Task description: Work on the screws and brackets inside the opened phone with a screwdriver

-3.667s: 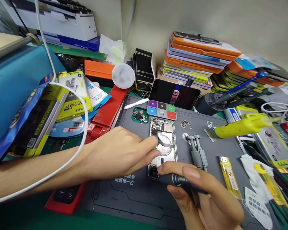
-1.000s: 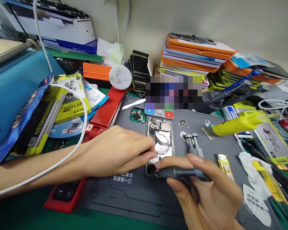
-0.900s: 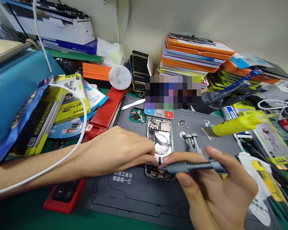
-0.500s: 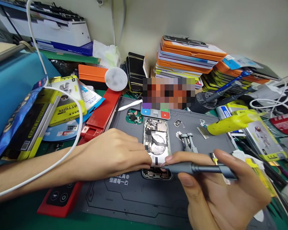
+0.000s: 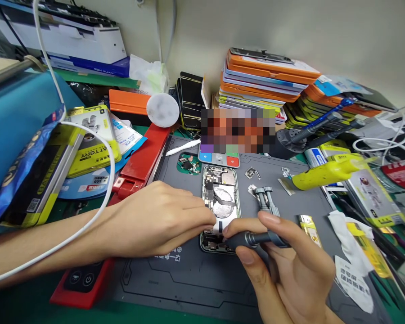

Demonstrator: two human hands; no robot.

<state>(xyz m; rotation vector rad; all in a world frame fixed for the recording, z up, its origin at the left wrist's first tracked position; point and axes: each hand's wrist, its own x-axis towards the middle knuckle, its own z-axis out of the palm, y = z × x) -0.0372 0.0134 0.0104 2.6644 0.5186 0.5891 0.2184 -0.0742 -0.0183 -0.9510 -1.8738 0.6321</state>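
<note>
An opened phone body (image 5: 220, 198) lies face up on a dark grey work mat (image 5: 189, 279), its boards and round coil showing. My left hand (image 5: 155, 218) rests on the mat at the phone's left edge, fingers pressed together against its lower part; what they pinch is hidden. My right hand (image 5: 283, 265) is closed round a dark grey screwdriver (image 5: 256, 238), whose tip points left into the phone's bottom end. A small tray with coloured squares (image 5: 218, 158) sits just beyond the phone.
Grey tweezers (image 5: 268, 202), small metal parts (image 5: 251, 173) and a yellow tool (image 5: 327, 173) lie right of the phone. A red device (image 5: 141, 162) and battery packs (image 5: 91, 144) lie left. Stacked orange and grey boxes (image 5: 266, 76) line the back wall. A white cable (image 5: 87, 225) crosses my left forearm.
My right hand pulled the screwdriver out and up to the right, then brought it back down so its tip is in the phone's bottom end again. My left hand stayed put.
</note>
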